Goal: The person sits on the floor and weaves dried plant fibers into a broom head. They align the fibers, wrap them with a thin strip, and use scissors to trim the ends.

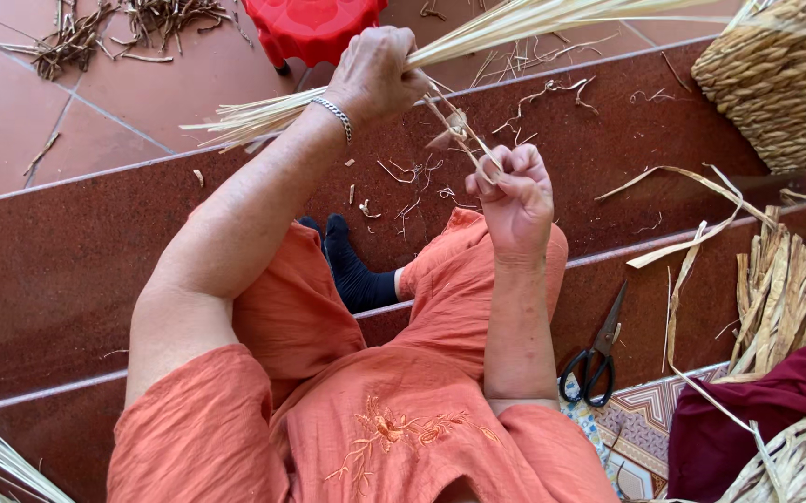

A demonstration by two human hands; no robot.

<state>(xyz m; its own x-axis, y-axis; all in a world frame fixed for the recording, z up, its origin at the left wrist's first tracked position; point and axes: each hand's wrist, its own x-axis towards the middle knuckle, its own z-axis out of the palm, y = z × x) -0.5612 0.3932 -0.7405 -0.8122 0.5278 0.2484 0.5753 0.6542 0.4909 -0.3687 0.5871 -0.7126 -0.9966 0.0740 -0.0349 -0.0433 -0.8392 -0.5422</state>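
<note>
Head view: straw bundle (477,37) ends beyond frame.

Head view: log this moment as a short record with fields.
Left hand: left hand grips a bundle of pale straw
Right hand: right hand pinches a thin straw strand
Seat: dark red steps
Nearby: black scissors, woven basket, dried strips, red stool

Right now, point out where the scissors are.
The black-handled scissors lie on the dark red step at the person's right, just beside the right forearm and left of the dried strips.
</note>
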